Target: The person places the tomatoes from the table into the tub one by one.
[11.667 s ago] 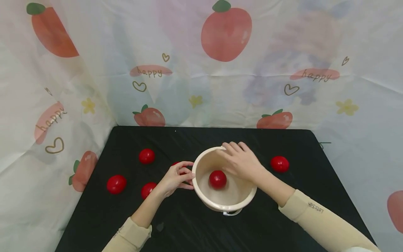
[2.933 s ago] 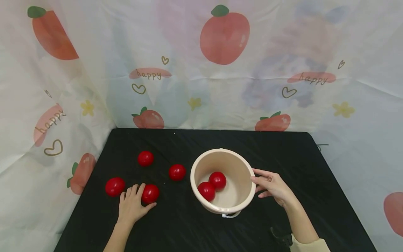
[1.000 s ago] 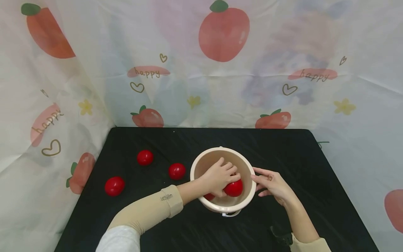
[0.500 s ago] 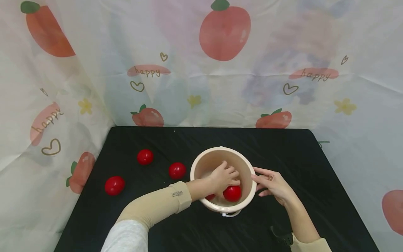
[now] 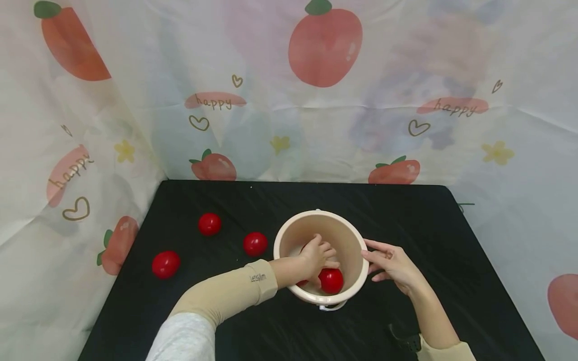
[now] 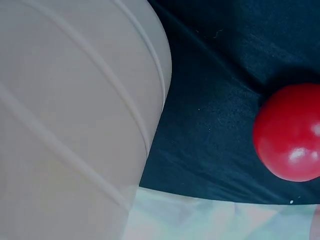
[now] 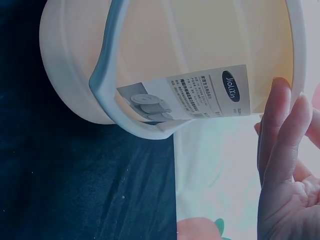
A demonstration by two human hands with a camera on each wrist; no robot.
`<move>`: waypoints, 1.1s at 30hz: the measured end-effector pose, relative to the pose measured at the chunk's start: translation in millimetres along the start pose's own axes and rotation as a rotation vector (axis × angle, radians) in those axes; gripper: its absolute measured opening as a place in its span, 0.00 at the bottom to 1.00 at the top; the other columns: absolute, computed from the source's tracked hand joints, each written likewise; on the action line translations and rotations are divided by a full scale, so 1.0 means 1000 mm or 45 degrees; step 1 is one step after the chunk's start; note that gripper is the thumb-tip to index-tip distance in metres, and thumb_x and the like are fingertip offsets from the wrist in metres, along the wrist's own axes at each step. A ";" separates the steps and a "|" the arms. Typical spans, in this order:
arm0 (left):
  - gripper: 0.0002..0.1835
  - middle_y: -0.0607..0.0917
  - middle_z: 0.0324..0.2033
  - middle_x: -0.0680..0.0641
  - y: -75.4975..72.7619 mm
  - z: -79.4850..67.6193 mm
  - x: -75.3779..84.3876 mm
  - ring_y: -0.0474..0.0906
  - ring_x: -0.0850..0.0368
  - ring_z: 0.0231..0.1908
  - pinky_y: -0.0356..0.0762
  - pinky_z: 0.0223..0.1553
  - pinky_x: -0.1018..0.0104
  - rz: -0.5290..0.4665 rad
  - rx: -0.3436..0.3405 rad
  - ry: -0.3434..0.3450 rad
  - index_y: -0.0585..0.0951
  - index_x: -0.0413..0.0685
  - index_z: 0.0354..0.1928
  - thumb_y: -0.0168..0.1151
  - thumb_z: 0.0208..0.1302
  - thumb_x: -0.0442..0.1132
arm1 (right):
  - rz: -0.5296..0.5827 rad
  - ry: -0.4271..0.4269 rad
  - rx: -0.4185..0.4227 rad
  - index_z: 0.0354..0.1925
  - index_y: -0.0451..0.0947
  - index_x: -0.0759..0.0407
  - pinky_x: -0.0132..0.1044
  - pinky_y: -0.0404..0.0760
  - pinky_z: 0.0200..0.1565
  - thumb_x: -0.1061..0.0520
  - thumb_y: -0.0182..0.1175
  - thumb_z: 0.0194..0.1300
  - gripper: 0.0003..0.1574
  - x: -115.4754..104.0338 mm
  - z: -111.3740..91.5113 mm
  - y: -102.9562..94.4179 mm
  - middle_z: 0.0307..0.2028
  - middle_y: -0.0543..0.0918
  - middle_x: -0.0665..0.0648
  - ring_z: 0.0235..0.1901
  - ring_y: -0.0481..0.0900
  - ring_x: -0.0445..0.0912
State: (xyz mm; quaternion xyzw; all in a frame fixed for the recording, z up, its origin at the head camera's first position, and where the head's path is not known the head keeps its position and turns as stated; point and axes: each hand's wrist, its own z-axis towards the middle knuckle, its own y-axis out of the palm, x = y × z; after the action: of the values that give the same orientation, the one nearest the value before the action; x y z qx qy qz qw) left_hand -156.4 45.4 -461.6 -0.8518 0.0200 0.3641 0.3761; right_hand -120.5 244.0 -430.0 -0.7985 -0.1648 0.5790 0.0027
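Note:
A cream bucket [image 5: 289,225] stands on the black table. My left hand [image 5: 311,258] reaches down inside it and holds a red ball [image 5: 331,281] between thumb and fingers, low near the bottom. Part of another red ball shows under the wrist, and the hand hides most of the bucket's inside. At the bucket's right side, my right hand [image 5: 393,265] touches the rim with thumb and fingertips, fingers mostly straight. The right wrist view shows those fingers [image 7: 282,135] lying along the outer wall, near a printed label [image 7: 200,95].
Three red balls lie left of the bucket: one close by [image 5: 255,244], one farther back [image 5: 209,224], one at far left [image 5: 165,264]. The bucket's white handle [image 5: 333,307] hangs at its front. A patterned cloth [image 5: 262,60] rises behind the table.
Since 2.9 s ago my left hand has carried a red ball from the table's left into the bucket, lowering it slightly over the last second. My right hand stays at the rim.

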 end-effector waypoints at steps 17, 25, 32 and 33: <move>0.34 0.68 0.57 0.53 0.009 -0.035 -0.041 0.63 0.56 0.55 0.61 0.56 0.54 -0.461 0.734 -0.170 0.61 0.69 0.64 0.54 0.53 0.63 | -0.020 0.015 0.010 0.65 0.57 0.70 0.35 0.81 0.25 0.53 0.58 0.63 0.39 0.001 0.000 -0.001 0.31 0.84 0.53 0.25 0.80 0.42; 0.34 0.67 0.59 0.47 0.042 -0.090 -0.063 0.62 0.49 0.56 0.59 0.57 0.48 -0.657 0.733 -0.636 0.64 0.62 0.62 0.54 0.53 0.62 | -0.031 0.035 0.039 0.64 0.59 0.68 0.36 0.81 0.26 0.52 0.60 0.60 0.39 0.001 0.000 0.001 0.31 0.84 0.54 0.24 0.81 0.43; 0.33 0.68 0.57 0.42 0.113 -0.134 -0.059 0.62 0.44 0.54 0.57 0.56 0.44 -0.935 0.686 -1.065 0.68 0.56 0.61 0.56 0.53 0.58 | -0.035 0.030 0.033 0.64 0.59 0.68 0.36 0.81 0.26 0.52 0.60 0.61 0.39 0.002 0.000 0.000 0.31 0.84 0.54 0.24 0.81 0.43; 0.33 0.67 0.56 0.41 0.124 -0.139 -0.057 0.62 0.44 0.54 0.56 0.55 0.44 -0.971 0.684 -1.113 0.67 0.55 0.61 0.56 0.53 0.57 | -0.035 0.026 0.033 0.64 0.59 0.69 0.36 0.81 0.26 0.52 0.60 0.61 0.39 0.002 0.000 0.000 0.31 0.84 0.55 0.24 0.81 0.43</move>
State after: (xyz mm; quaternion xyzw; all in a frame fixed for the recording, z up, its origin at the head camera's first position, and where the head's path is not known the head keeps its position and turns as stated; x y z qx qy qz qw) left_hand -151.7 -148.6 -440.5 -0.4480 -0.3491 0.5008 0.6531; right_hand -120.4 244.3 -431.7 -0.8020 -0.1681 0.5728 0.0226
